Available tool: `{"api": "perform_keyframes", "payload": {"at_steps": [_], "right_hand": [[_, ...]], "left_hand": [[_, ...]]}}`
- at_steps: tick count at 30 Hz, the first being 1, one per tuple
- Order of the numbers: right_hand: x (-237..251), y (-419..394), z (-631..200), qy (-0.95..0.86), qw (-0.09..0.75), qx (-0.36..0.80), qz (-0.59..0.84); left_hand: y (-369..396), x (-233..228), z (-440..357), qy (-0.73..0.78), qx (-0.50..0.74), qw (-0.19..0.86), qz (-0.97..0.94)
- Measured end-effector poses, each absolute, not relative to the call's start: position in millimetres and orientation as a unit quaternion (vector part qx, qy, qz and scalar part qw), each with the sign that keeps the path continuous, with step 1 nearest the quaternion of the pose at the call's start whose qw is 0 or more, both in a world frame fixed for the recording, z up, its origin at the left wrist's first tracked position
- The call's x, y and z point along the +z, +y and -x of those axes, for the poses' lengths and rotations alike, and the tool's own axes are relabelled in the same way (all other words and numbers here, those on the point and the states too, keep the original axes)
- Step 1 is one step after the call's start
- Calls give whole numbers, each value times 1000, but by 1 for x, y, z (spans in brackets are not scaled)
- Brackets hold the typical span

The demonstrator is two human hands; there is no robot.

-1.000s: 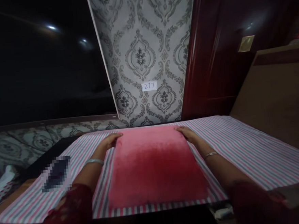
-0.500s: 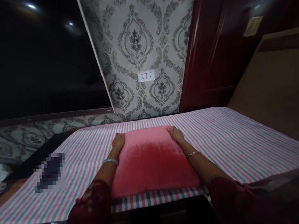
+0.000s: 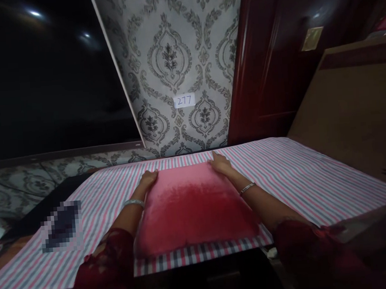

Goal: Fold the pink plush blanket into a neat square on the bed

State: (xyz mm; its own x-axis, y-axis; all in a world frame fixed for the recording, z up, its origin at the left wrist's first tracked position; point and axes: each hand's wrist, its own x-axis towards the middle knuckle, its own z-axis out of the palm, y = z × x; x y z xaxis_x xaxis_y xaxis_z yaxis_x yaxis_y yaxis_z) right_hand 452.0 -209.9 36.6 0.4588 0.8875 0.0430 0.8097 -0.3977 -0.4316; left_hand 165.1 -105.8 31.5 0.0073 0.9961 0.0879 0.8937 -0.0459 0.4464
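A square of velvety cloth, pale pink at the far side and deep red nearer me, lies flat on a striped pink, grey and white cloth. At its far left corner, my left hand is closed on the edge, the thumb on top. My right hand rests by the far right corner. One finger there points forward past the edge, apart from the digit that touches the red and pink cloth. What lies under both hands is hidden. Each wrist has a bracelet.
A large dark screen stands at the left, before patterned wallpaper with a "277" paper label. A cardboard box and a dark red panel are at the right. A blurred-out dark patch lies on the left of the striped cloth.
My right hand has shifted a little and a finger now stretches forward off the corner it was pinching. My left hand stays at its corner. The view has turned slightly right.
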Motion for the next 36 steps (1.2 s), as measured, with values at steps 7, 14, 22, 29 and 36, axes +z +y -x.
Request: {"api": "perform_keyframes", "payload": {"at_steps": [7, 14, 22, 29, 36], "right_hand": [[19, -207, -377, -641, 170, 53, 747], [-17, -215, -387, -660, 134, 5, 739], [-12, -218, -419, -606, 101, 25, 788], [-21, -216, -425, -590, 99, 43, 800], [-9, -221, -418, -590, 94, 42, 801]], "left_hand": [[-136, 22, -215, 566, 126, 35, -814], [-153, -12, -214, 531, 86, -24, -843], [-121, -5, -180, 618, 79, 63, -779], [-114, -12, -165, 635, 105, 122, -756], [-114, 1, -158, 642, 149, 139, -739]]}}
